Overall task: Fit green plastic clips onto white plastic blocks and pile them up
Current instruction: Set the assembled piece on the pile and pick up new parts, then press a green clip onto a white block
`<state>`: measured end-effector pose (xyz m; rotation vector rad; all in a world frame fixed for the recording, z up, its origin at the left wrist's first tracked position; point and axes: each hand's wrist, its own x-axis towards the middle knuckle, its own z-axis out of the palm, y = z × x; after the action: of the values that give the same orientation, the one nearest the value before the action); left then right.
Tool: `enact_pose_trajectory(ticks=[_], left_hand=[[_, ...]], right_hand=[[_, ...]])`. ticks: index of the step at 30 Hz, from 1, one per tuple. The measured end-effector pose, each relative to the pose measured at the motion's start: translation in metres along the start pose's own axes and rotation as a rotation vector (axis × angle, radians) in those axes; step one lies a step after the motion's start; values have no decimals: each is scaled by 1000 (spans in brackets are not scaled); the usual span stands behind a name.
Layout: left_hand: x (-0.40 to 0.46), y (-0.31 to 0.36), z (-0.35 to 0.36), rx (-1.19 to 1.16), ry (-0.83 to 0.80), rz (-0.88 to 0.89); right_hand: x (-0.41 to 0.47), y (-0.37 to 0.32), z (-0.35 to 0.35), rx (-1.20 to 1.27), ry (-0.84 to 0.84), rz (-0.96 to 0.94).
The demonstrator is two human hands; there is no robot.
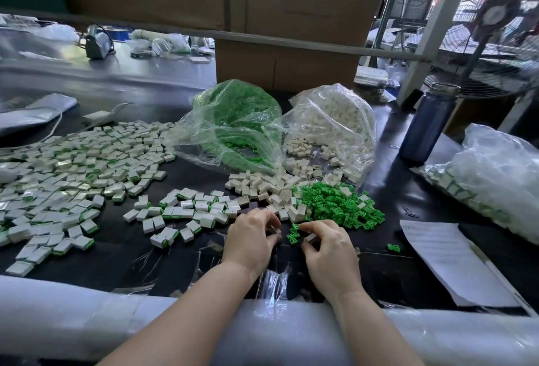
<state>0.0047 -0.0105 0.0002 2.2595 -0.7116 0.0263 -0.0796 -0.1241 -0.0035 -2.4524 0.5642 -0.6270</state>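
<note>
A white block point(311, 237) is pinched by the right hand point(329, 252); left hand point(250, 237) fingers are curled, contents hidden. No writing is legible.

My dark table point(186, 260) carries finished blocks point(73, 179) left of my hands, loose green clips point(335, 205) beyond my right hand point(328, 252), paper point(449, 260) to its right.

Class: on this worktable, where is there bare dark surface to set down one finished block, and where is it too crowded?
Bare patches: between the left forearm and the finished-block spread; between the right hand and the paper sheet. Crowded: the loose green clips and white blocks ahead of the hands.
</note>
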Motion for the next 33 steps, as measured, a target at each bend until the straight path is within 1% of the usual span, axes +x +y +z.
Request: enact_pose_trajectory(ticks=[2,6,10,14,17,19,21,25,30,33], left_hand=[[0,1,1,-20,0,-6],[-3,-1,3,-99,46,-29],[-8,0,0,-185,36,-1],[-11,1,-3,-306,7,-12],[-12,2,-5,-359,-5,-63],[-12,3,-5,-426,-19,-112],[-12,3,-4,-446,-26,-143],[-14,3,-4,-469,-22,-145],[-16,3,-6,-617,-77,-159],[-18,3,-7,-691,-119,-164]], right_hand=[[-1,-1,1,-44,-39,-31],[0,-4,3,-177,-111,-20],[0,-6,4,-223,-75,-41],[0,-7,3,-234,3,-62],[-1,-8,1,-128,121,-77],[-3,-9,-1,-15,152,-83],[-3,-8,-2,69,130,-56],[-3,-6,-3,301,105,23],[-3,-6,-6,489,52,83],[-4,-7,-10,555,19,85]])
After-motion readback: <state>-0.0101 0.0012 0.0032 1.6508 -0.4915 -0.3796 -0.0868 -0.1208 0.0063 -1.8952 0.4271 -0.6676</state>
